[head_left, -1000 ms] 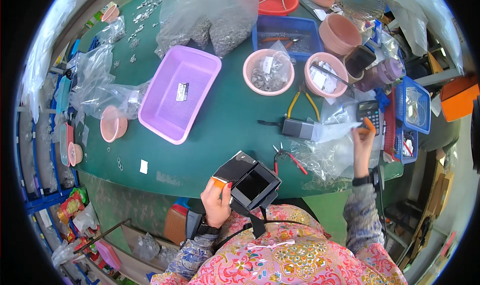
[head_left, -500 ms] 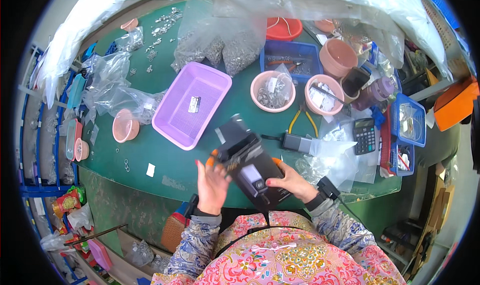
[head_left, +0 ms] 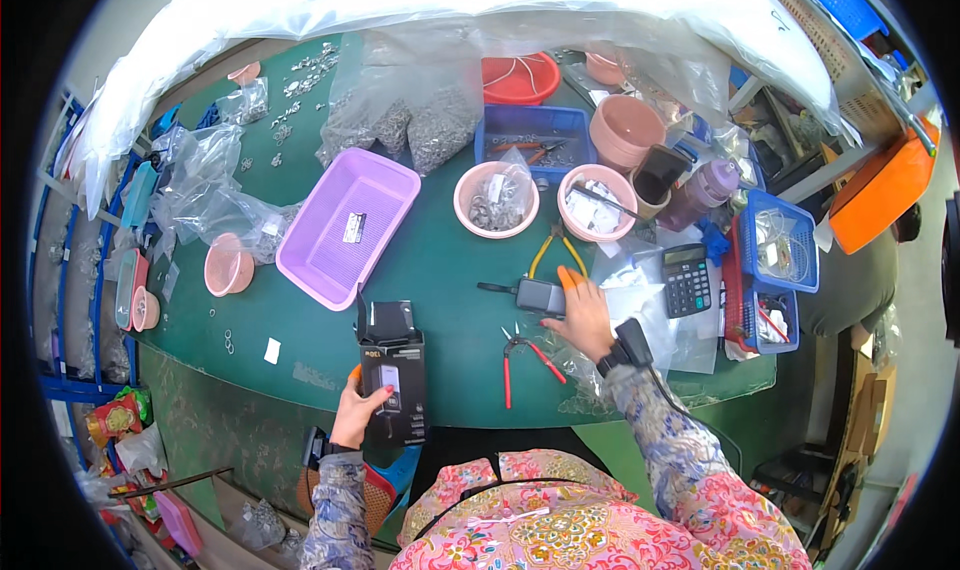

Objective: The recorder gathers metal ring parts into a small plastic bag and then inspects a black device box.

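Observation:
My left hand (head_left: 358,410) is closed on the side of a black cardboard box (head_left: 408,415), printed with a picture of a device. The box stands upright near the table's front edge, its top flap (head_left: 388,320) raised. My right hand (head_left: 588,315) reaches over the table, with thumb and fingers around the right end of a dark grey rectangular device (head_left: 540,295) that has a short black strap. Orange covers show on fingertips of both hands. Just beyond the device lie yellow-handled pliers (head_left: 556,252). Red-handled cutters (head_left: 520,355) lie open between my hands.
A purple basket (head_left: 335,210) is left of centre. Farther off are pink bowls (head_left: 497,232), a blue tray (head_left: 487,150) and bags of metal parts (head_left: 445,130). A calculator (head_left: 687,280), a purple bottle (head_left: 700,195) and blue baskets (head_left: 808,270) stand right; clear plastic bags (head_left: 640,310) lie beside my right hand.
The box has moved left and down, from between both hands into my left hand alone. My right hand has let go of it and moved up to the grey device. The cutters have come into view.

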Motion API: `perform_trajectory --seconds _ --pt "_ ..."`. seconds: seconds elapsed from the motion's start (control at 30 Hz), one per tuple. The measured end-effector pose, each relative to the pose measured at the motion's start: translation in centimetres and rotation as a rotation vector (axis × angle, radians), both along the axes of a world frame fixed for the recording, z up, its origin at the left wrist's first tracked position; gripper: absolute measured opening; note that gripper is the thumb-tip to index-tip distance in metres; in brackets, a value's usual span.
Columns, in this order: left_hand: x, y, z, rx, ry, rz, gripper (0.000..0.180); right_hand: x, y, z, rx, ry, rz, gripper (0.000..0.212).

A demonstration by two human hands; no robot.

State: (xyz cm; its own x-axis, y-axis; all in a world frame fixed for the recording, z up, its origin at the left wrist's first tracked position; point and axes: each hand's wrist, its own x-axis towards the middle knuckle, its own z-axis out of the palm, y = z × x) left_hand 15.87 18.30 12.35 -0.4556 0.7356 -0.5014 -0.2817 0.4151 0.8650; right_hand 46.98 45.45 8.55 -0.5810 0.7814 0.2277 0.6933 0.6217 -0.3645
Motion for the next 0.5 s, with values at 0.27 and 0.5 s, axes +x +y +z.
perform_trajectory --seconds 0.27,0.5 --pt "-2.3 1.1 -3.9 -0.146 1.081 0.040 0.056 0.9 2.8 -1.3 -0.218 -0.202 -0.063 0.070" --pt "4.6 7.0 8.0 0.368 -0.004 -0.224 0.044 0.1 -3.5 11.5 -1.446 0.780 0.099 0.074"
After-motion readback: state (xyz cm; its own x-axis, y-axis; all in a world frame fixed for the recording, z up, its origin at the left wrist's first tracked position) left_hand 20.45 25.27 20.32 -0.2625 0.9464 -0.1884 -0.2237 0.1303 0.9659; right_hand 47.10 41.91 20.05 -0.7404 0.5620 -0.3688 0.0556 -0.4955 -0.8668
